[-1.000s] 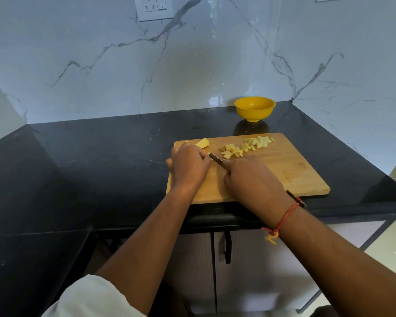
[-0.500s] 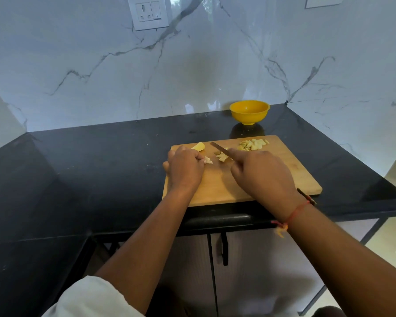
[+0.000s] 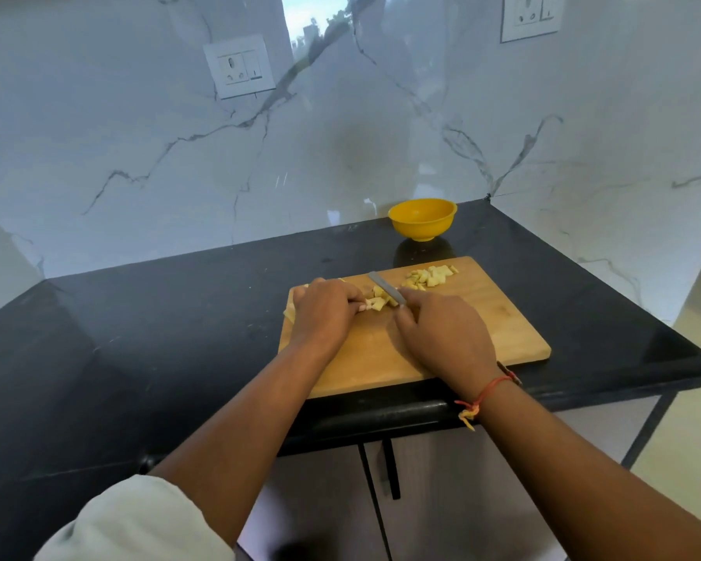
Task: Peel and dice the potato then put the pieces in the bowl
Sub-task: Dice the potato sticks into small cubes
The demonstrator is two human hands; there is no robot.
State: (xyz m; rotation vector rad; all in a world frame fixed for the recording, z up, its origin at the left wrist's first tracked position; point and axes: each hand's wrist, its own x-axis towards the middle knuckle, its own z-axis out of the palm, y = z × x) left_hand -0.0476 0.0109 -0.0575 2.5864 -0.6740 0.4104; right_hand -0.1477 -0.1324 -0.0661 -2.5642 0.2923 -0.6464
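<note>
Potato chunk [image 3: 378, 304] sits at the far-left part of the cutting board [image 3: 466, 338], already cut into small pale-yellow bits. Most of it is under the left hand [image 3: 324, 313], so its long axis can't be told. Left hand is curled knuckles-up, w/ fingertips pressing down on the bits. Knife [image 3: 383, 287] lies just right of them, touching. The blade's long axis runs diagonally, tip pointing far-left and heel coming back toward the right hand [image 3: 446, 334]. Right hand is closed round the knife handle, w/ index finger stretched along the blade's back.

Diced pile [image 3: 432, 276] sits near the board's far edge, apart from the bits being cut.

Bowl [image 3: 421, 218], yellow, stands upright on the black surface [image 3: 179, 317] just beyond the board, near the marble wall. Only its yellow inner wall shows.

Red thread band [image 3: 487, 391] on the right wrist; white sleeve [image 3: 138, 520] on the left arm. Two wall sockets [image 3: 239, 66] [image 3: 531, 14]; markings too small to read.
</note>
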